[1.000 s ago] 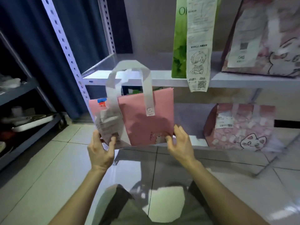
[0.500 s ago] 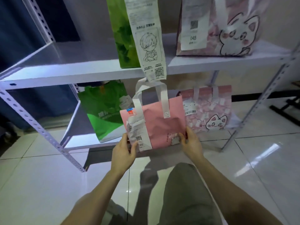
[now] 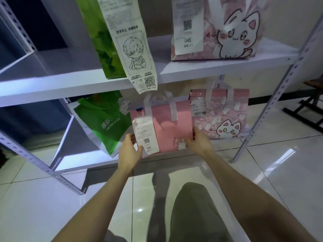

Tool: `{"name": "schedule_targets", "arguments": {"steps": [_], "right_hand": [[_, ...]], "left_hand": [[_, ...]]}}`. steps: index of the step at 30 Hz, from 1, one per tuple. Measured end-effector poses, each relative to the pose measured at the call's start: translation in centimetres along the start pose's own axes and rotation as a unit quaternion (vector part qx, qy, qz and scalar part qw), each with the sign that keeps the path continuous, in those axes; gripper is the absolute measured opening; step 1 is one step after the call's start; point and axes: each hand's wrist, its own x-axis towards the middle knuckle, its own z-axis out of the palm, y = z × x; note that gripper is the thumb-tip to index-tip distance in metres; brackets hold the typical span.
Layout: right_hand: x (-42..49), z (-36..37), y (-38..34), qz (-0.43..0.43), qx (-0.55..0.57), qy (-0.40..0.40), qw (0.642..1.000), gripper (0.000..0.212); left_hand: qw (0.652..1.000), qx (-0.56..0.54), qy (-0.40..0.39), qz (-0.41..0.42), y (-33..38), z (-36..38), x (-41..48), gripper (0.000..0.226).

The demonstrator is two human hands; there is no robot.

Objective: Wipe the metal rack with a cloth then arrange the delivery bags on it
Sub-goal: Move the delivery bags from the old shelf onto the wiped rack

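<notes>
White metal rack [image 3: 52, 84] stands on glossy pale floor tiles [image 3: 283, 175].

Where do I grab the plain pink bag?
Likely its bottom corners, from the front, as the left hand and right hand do: the plain pink bag stands upright and flat, a green bag and a cat bag crowd its sides, and the shelf hangs low over its handles.

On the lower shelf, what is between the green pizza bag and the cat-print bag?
The plain pink bag, held by the left hand and right hand, per head view.
</notes>
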Motion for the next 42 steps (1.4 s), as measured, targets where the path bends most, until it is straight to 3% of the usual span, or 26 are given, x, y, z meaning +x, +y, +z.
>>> {"name": "schedule_targets", "arguments": {"steps": [4, 9, 12, 17, 18, 20, 23, 25, 28, 34, 42], "right_hand": [[-1.2, -1.6, 0.7, -0.007, 0.022, 0.063, 0.998, 0.036], [-0.5, -7.4, -3.3, -0.104, 0.070, 0.221, 0.967, 0.014], [0.3, -12.5, -7.5, -0.178, 0.090, 0.341, 0.919, 0.010], [2.4, -21.0, -13.2, -0.194, 0.090, 0.520, 0.827, 0.032], [3.1, -22.4, -13.8, -0.182, 0.089, 0.520, 0.830, 0.042], [4.5, -24.8, -14.5, -0.136, 0.094, 0.467, 0.868, 0.072], [6.0, -26.6, -14.5, -0.072, 0.101, 0.361, 0.924, 0.107], [6.2, -26.9, -14.0, -0.068, 0.107, 0.322, 0.938, 0.111], [5.4, -26.7, -13.0, -0.076, 0.164, 0.316, 0.931, 0.120], [0.8, -24.8, -12.3, -0.136, 0.162, 0.357, 0.910, 0.080], [-7.9, -22.0, -15.4, -0.224, 0.207, 0.463, 0.832, 0.071]], "left_hand": [[0.991, 0.020, 0.116, 0.070, 1.5, -1.7, -1.6, 0.032], [0.953, -0.024, 0.124, 0.275, 11.2, -2.5, 0.0, 0.022], [0.932, -0.059, 0.121, 0.336, 18.1, -2.8, 1.4, 0.023], [0.893, -0.103, 0.149, 0.411, 27.8, -4.2, 4.3, 0.038], [0.896, -0.101, 0.150, 0.405, 29.3, -4.4, 5.0, 0.046], [0.925, -0.113, 0.128, 0.339, 31.8, -4.7, 6.6, 0.069], [0.970, -0.190, 0.027, 0.151, 33.9, -5.1, 9.4, 0.099], [0.976, -0.188, -0.023, 0.107, 34.1, -4.9, 10.4, 0.090], [0.974, -0.178, -0.005, 0.138, 33.3, -4.3, 10.3, 0.057], [0.951, -0.240, 0.035, 0.193, 32.2, -5.1, 7.2, 0.048], [0.922, -0.277, 0.071, 0.260, 30.2, -10.1, 0.5, 0.051]]}}
